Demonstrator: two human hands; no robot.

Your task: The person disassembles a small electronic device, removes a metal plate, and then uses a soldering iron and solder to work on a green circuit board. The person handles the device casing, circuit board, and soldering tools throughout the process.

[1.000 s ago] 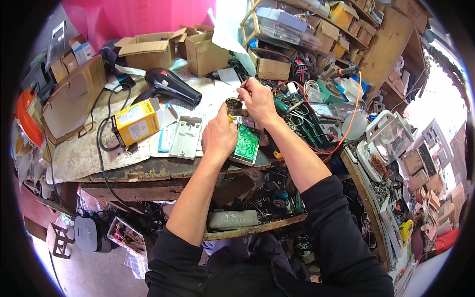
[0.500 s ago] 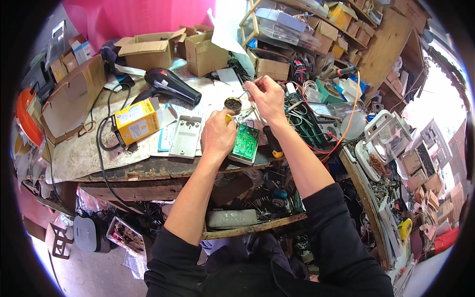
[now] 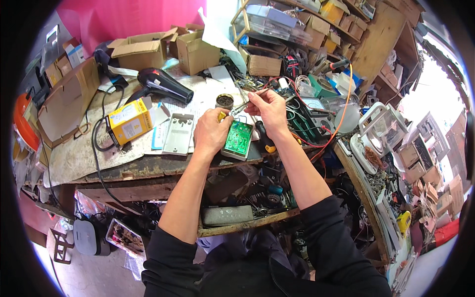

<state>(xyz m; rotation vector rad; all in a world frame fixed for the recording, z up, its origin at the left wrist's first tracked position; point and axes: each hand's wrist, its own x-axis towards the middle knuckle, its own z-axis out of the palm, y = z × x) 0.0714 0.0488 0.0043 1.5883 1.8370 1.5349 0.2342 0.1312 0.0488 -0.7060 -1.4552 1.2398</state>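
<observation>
A green circuit board [image 3: 239, 137] sits in a light grey plastic case half on the bench edge. My left hand [image 3: 212, 131] is closed at its left side, pinching a small yellow-ended piece [image 3: 221, 116] whose kind is partly hidden by the fingers. Just beyond the board, my right hand [image 3: 269, 113] pinches a thin metal tool [image 3: 240, 108] that slants toward the left fingertips; its exact kind is unclear. A round tin [image 3: 225, 101] of dark material stands behind the left hand. The matching grey case half [image 3: 178, 134] lies left of that hand.
A black hair dryer [image 3: 166, 86] and a yellow box [image 3: 130, 122] lie on the left. Beside my right wrist is a black-and-yellow handled tool [image 3: 266, 139]. An orange cable [image 3: 348, 106] loops over cluttered meters and leads. Open cardboard boxes [image 3: 198, 53] stand behind.
My right hand has come lower, away from the tin, and its thin tool now points toward the left fingertips. The left hand stays beside the board. The whole view has shifted slightly.
</observation>
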